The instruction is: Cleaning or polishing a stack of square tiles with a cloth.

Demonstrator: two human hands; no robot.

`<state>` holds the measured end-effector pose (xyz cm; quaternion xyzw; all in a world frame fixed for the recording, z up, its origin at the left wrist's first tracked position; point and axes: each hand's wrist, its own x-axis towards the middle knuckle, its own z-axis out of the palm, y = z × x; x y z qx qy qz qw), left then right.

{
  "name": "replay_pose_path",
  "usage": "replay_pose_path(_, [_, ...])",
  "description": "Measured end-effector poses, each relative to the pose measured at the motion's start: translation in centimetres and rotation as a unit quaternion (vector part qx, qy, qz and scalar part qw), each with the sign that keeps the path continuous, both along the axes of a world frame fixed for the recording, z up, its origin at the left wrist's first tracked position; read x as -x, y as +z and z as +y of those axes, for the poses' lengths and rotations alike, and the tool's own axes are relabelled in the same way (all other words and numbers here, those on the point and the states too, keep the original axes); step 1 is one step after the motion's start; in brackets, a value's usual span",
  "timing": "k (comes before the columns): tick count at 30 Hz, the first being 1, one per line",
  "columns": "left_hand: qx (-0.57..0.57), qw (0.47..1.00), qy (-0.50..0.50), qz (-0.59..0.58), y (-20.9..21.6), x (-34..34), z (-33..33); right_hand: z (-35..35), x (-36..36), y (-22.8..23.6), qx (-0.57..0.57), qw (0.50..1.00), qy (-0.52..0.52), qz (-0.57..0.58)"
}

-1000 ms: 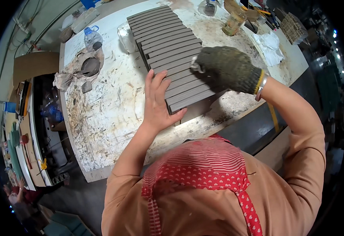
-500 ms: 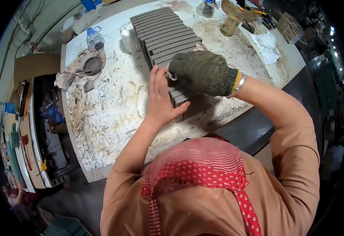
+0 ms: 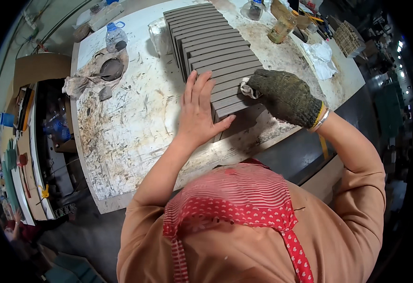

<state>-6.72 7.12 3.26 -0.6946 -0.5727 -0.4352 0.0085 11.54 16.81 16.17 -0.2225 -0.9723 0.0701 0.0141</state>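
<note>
A long grey slatted block, a row of flat strips with dark grooves between them, stands on the stained white table. My bare left hand rests on its near left side, fingers stretched along the edge and thumb spread at the near end. In a dark green knitted glove with a yellow cuff, my right hand is closed on a crumpled white rag. The rag touches the right ends of the near strips. The right fingertips are partly hidden by the glove's bulk.
Left on the table are a dish of dark paste on a cloth and a clear bottle. A clear plastic bag lies against the block. Back right stand a jar, white paper and a wicker basket.
My right hand has moved right with the rag, from over the strips to their right ends. My left hand stays at the block's left side, its fingers slightly more apart.
</note>
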Motion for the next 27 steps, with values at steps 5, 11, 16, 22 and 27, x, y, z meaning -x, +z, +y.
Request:
replay_pose_path(5, [-0.011,0.999,-0.033,0.004,0.1,0.4,0.2,-1.1,1.8,0.0,-0.015,0.995,0.096,0.01])
replay_pose_path(11, [0.008,1.0,0.004,0.028,0.2,-0.1,-0.3,-0.6,0.4,1.0,0.015,0.998,0.032,-0.053])
replay_pose_path(16, [0.019,1.0,0.001,0.022,0.5,-0.3,0.0,-1.0,-0.7,-1.3,-0.142,0.979,0.087,0.117])
replay_pose_path(22, [0.055,0.998,0.018,0.0,0.9,-0.6,-0.7,3.6,-9.0,-0.3,0.059,0.961,-0.269,0.007])
replay_pose_path(27, [0.015,0.995,-0.005,-0.096,0.0,-1.5,-0.8,3.8,-9.1,-0.6,0.287,0.856,-0.281,0.326])
